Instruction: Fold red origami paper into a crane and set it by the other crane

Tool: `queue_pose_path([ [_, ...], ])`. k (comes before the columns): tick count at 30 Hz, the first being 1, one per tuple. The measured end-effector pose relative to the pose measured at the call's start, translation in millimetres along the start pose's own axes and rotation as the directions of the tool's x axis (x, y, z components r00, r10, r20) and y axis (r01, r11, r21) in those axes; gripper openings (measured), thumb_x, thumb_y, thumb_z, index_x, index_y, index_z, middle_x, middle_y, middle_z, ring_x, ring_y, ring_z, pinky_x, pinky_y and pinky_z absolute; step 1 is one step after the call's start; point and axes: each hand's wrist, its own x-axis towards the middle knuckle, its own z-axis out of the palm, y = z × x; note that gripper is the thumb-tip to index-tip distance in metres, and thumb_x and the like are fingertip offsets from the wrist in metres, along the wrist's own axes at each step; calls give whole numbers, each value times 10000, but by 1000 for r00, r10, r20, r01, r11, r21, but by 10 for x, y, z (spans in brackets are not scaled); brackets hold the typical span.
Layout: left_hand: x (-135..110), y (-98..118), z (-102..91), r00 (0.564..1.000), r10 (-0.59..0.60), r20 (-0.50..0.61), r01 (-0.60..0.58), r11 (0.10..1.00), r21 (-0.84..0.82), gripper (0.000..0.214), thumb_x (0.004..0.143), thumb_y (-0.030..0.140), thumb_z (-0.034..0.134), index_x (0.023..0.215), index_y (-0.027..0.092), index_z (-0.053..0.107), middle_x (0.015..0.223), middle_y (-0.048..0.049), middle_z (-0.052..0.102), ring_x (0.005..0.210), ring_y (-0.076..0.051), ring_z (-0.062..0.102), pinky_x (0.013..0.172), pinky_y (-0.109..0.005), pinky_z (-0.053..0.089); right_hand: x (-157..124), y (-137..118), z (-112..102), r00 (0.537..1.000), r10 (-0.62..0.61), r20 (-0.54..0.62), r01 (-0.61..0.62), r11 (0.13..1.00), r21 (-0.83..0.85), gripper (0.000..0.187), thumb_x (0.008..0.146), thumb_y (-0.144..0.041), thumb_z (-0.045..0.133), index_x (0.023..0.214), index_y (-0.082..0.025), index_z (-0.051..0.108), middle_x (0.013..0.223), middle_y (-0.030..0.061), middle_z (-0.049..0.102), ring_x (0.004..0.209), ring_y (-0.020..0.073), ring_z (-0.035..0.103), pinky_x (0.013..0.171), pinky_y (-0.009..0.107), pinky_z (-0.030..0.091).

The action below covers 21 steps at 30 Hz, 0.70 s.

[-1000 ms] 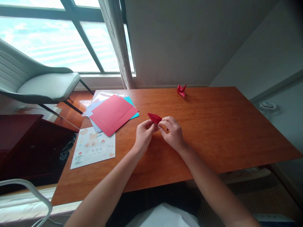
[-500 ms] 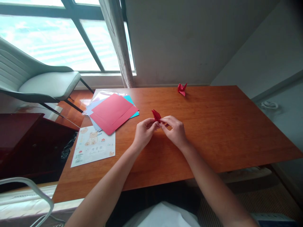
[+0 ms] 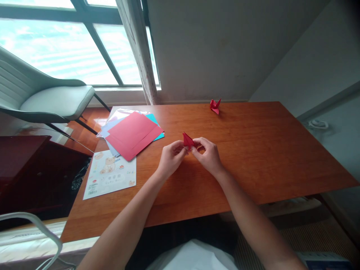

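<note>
Between my two hands is a small piece of folded red paper (image 3: 188,140), its pointed tip turned up and away from me. My left hand (image 3: 172,155) pinches its lower left side between thumb and fingers. On the other side my right hand (image 3: 206,152) is closed on the lower right edge. Fingertips cover the bottom of the fold. Farther back, near the table's far edge, stands a finished red origami crane (image 3: 215,106), touched by neither hand.
Left of my hands, red sheets (image 3: 132,135) lie over blue and pale purple paper on the wooden table (image 3: 253,150). A white sheet with bear drawings (image 3: 112,176) lies nearer. A chair (image 3: 56,101) stands by the window, and a dark red cabinet (image 3: 22,153) is at left.
The folded red paper has turned in my fingers and now shows a broader, flatter triangular face. Both hands stay in nearly the same place, still pinching it.
</note>
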Motion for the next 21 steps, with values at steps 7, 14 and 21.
queue_pose_path([
  [7, 11, 17, 22, 999, 19, -28, -23, 991, -134, 248, 789, 353, 765, 905, 156, 670, 935, -63, 714, 855, -179, 674, 804, -283, 530, 14, 37, -31, 984, 143, 109, -170, 939, 299, 148, 868, -326, 665, 951, -213, 715, 915, 35, 713, 835, 181, 650, 665, 266, 495],
  [14, 29, 17, 8, 994, 15, -108, -36, 981, -190, 306, 741, 327, 812, 941, 163, 648, 890, -50, 709, 824, -166, 680, 775, -271, 540, 6, 33, -13, 987, 131, 88, -150, 955, 256, 149, 843, -320, 692, 942, -218, 737, 923, 47, 727, 856, 202, 657, 694, 291, 500],
  [21, 5, -53, 10, 993, 99, -69, -98, 995, 16, 150, 803, 295, 738, 863, 160, 711, 857, -62, 731, 807, -182, 676, 745, -277, 537, 17, 9, -49, 998, 56, 25, -60, 976, 207, 115, 848, -323, 693, 889, -219, 714, 888, 35, 695, 835, 186, 635, 689, 284, 504],
])
